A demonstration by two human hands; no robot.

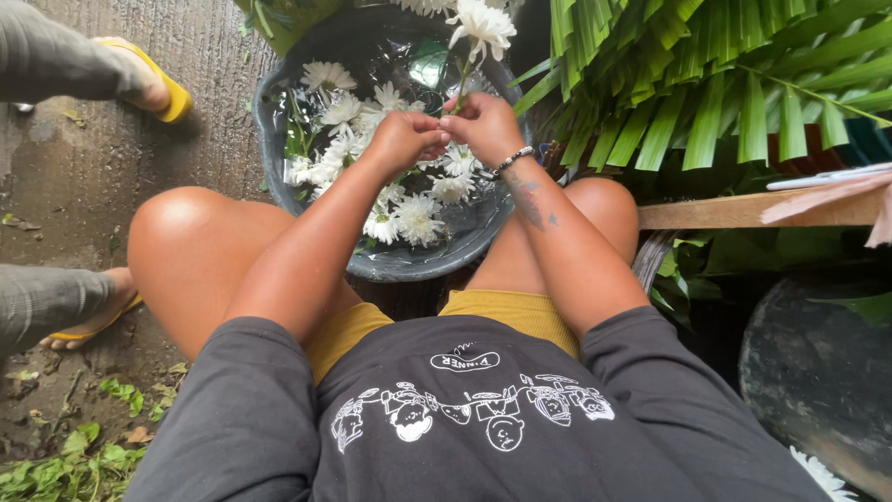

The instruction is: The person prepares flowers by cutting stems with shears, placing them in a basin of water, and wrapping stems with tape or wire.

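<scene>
I sit with bare knees apart over a dark round basin (269, 121) full of white daisy-like flowers (413, 218) in water. My left hand (406, 138) and my right hand (485, 121) meet above the basin, fingertips pinched together on the green stem of one white flower (481, 26), whose head stands up above my hands. My right wrist wears a beaded bracelet (513, 160). The stem's lower end is hidden by my fingers.
Green palm fronds (706, 84) spread at the upper right over a wooden plank (734, 212). Another person's feet in yellow sandals (165, 85) rest on the wet concrete at left. A dark round object (818, 372) lies at lower right.
</scene>
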